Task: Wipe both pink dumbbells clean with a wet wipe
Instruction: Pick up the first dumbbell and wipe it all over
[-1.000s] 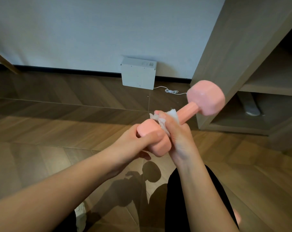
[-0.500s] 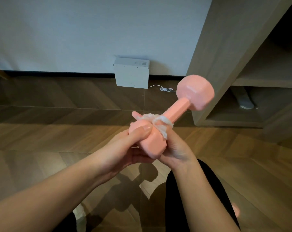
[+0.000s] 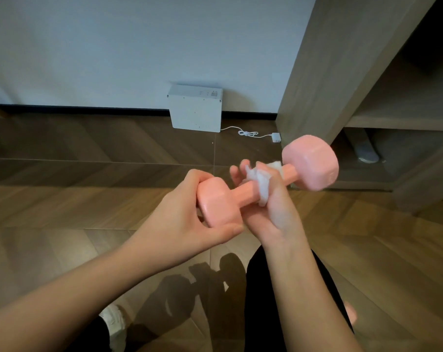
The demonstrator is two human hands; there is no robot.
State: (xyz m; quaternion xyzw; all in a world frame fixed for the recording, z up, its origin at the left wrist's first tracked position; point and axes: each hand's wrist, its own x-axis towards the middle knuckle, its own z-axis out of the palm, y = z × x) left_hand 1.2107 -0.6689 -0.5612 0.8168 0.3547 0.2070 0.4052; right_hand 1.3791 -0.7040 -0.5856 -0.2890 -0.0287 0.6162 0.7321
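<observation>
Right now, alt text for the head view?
Two bare hands hold a pink dumbbell over a wood floor: the left hand grips its near head, the right hand wraps a white wet wipe around the handle. Behind are a white box against the wall and a wooden shelf unit.

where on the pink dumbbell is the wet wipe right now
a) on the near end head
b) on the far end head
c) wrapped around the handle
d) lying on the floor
c: the right hand presses the wet wipe around the pink dumbbell handle, while the left hand grips the near head.
</observation>
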